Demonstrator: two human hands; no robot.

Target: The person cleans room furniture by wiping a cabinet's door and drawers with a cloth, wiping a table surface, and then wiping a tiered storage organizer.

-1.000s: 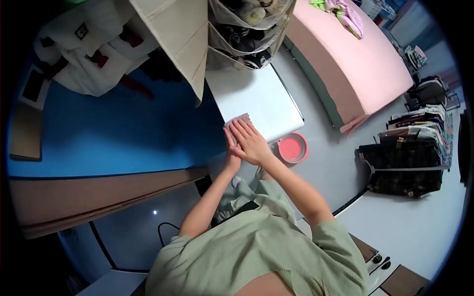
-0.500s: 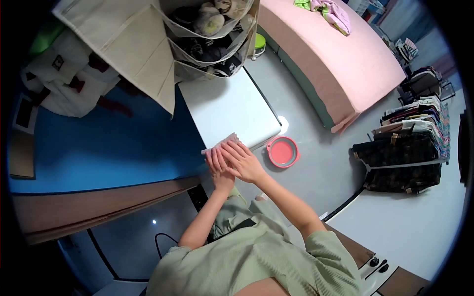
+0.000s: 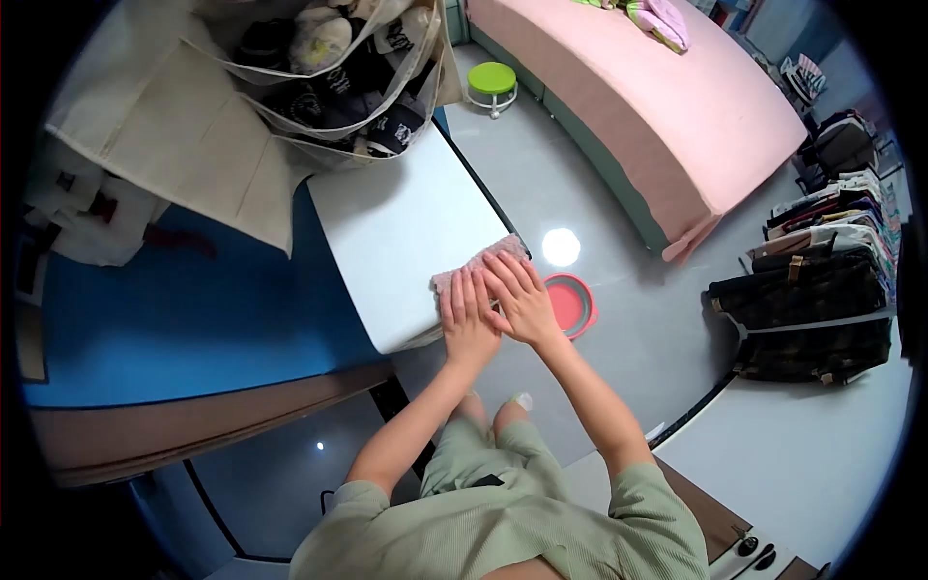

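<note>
Now: cloth shifted right along near edge

Pink cloth [image 3: 474, 262] lies at the right end of the white surface's [image 3: 396, 232] near edge; half a second ago, left end. So the rubbing seems to run sideways. Left hand [image 3: 469, 332] and right hand [image 3: 523, 301] side by side, fingers extended flat on cloth, not clamped. Pink basin [image 3: 568, 307] just right, on floor.

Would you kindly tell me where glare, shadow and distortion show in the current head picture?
Head view: white glare on the floor; head view: soft shadow on the white tabletop near the pocketed organizer; head view: the edge of the pink bed bows and the picture corners go black.
</note>
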